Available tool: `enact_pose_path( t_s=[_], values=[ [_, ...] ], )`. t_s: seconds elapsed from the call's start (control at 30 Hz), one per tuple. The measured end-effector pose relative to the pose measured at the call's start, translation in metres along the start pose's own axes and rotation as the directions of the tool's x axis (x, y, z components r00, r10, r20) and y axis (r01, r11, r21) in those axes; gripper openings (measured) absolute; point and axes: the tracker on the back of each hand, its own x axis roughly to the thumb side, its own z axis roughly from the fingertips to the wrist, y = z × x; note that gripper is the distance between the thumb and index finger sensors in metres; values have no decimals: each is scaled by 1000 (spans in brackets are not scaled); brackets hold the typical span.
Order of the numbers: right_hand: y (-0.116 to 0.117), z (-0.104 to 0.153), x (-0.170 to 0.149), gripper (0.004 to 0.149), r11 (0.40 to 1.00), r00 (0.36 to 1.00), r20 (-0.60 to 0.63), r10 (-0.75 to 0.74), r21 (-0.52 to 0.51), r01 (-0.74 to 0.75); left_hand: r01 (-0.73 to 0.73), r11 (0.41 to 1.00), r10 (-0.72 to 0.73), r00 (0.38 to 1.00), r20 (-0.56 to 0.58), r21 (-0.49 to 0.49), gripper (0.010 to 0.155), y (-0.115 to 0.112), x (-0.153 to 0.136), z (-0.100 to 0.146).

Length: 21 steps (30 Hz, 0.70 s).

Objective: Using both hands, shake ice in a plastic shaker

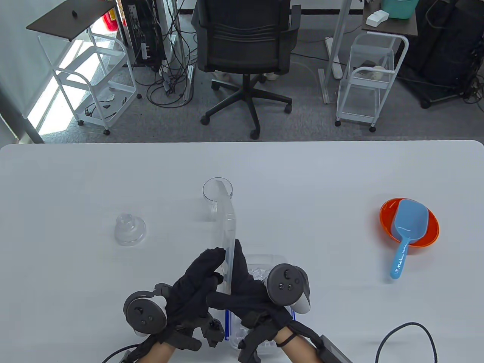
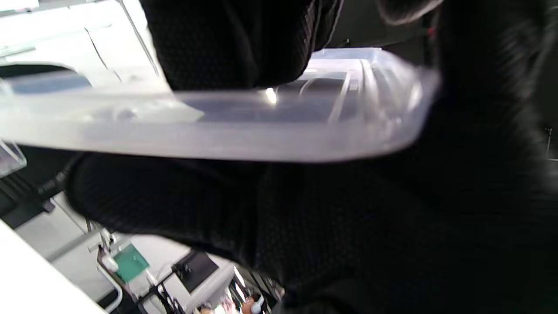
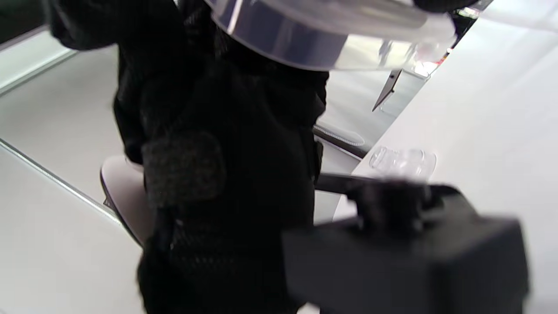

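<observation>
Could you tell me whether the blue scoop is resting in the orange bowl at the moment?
Yes, in the table view the blue scoop lies with its head in the orange bowl, its handle sticking out over the rim toward the table's near edge.

An office or lab workroom: far beyond the hands, past the white table (image 1: 340,170), stand a black swivel chair (image 1: 245,45), white wire carts (image 1: 372,79), tangled cables (image 1: 170,83) and desk legs on grey carpet.
</observation>
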Motion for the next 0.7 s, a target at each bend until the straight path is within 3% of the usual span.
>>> enact_pose_path(
  t_s=[0.13,0.27,0.43,0.7],
  values=[
    [-20,15,0,80,995,998,-4,66,-68,-66,-24,999,23,999,-23,-37,62,-2,-6,0],
    [-48,36,4,64,954,981,-55,184,-229,-192,-42,999,42,996,-74,-3,57,0,-11,0],
    [-92,72,7,62,876,938,-195,286,-343,-338,-19,996,29,994,-105,92,57,13,-18,0],
    [-163,138,4,62,743,842,-511,176,-492,-454,54,992,-37,988,-148,112,57,22,-32,1]
  ],
)
